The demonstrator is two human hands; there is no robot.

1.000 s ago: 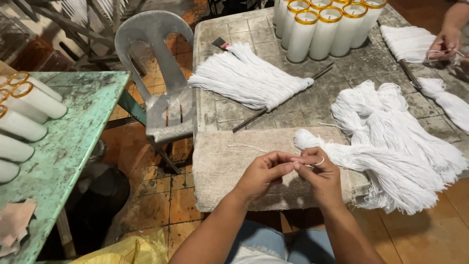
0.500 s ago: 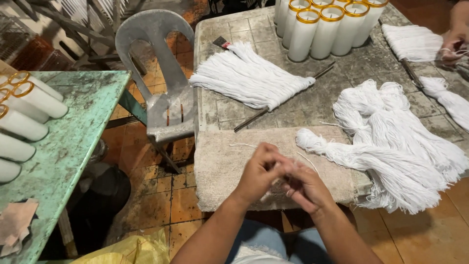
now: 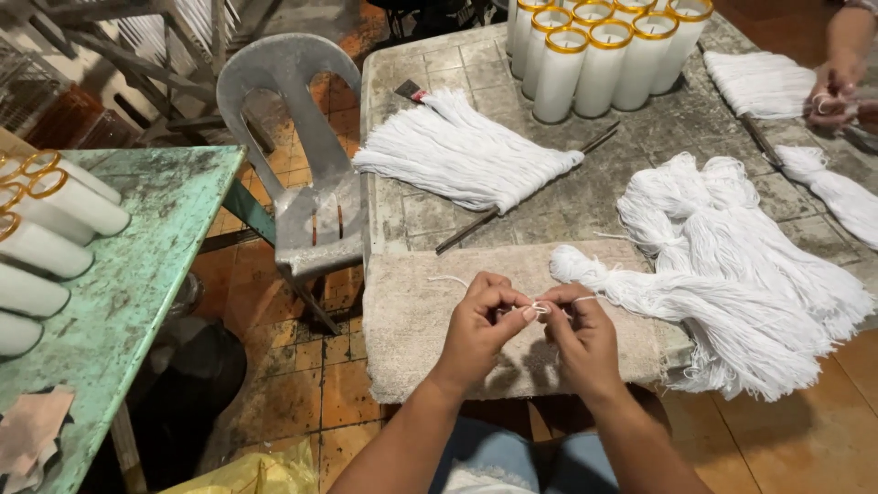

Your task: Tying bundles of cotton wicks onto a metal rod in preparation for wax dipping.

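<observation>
My left hand point(image 3: 477, 327) and my right hand point(image 3: 580, 331) meet over a beige cloth pad point(image 3: 412, 316) at the table's near edge. Both pinch one thin white string point(image 3: 538, 308) between their fingertips, with a small loop of it showing between the hands. A loose end of that string point(image 3: 448, 279) trails left across the pad. Just right of my right hand lies a large bundle of white strings point(image 3: 732, 274), its tied end pointing at my fingers.
A flat fan of white strings point(image 3: 462, 151) lies on a thin rod point(image 3: 521, 192) further back. Tall white candles with gold rims point(image 3: 594, 50) stand at the far edge. Another person's hand point(image 3: 832, 87) works at the far right. A grey plastic chair point(image 3: 297, 146) and a green table point(image 3: 137, 265) with lying candles stand left.
My hands dropped and blurred together half a second ago, then rose again to pinch the string with a small loop between them. The other person's hand shifted slightly.
</observation>
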